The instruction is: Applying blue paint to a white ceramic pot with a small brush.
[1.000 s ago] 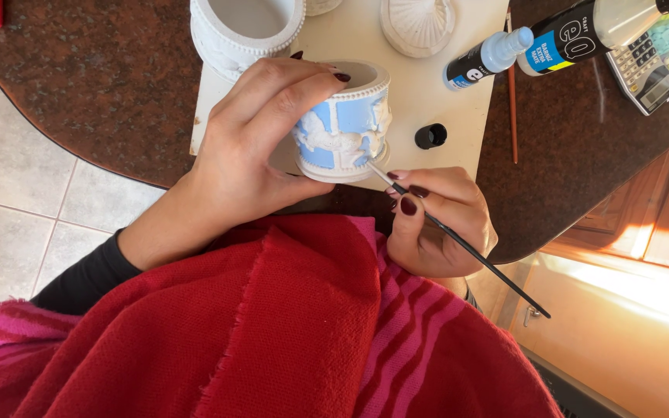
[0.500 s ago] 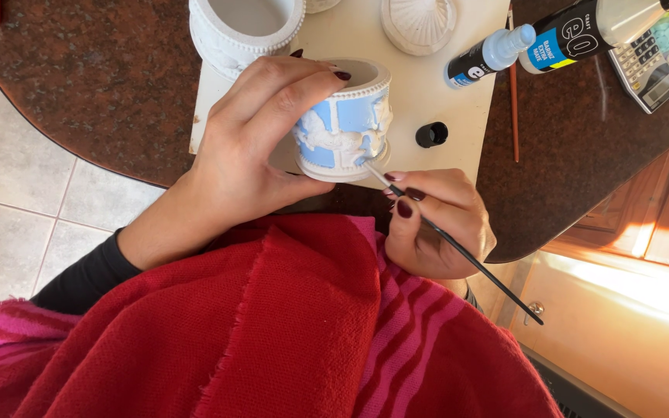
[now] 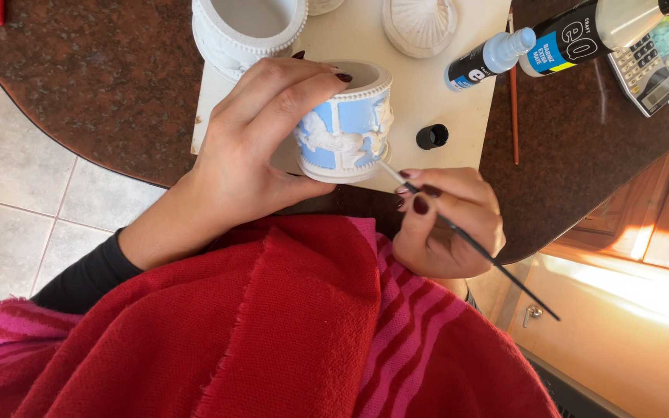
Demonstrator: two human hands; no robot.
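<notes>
Hands: left (image 3: 249,155) grips blue-and-white pot (image 3: 344,124), right (image 3: 447,224) holds paintbrush (image 3: 466,240) against it

White board (image 3: 427,85) lies on brown speckled counter (image 3: 102,85). Unpainted white pot (image 3: 245,27) at 11 o'clock, ribbed white lid (image 3: 420,23) at 12. Black cap (image 3: 431,136) near center. Two paint bottles (image 3: 493,58) (image 3: 590,27) and calculator (image 3: 648,70) at 1–2 o'clock. Spare brush (image 3: 513,101) beside board. Red shawl (image 3: 272,333) at 6. Tile floor (image 3: 9,193) at 9.
</notes>
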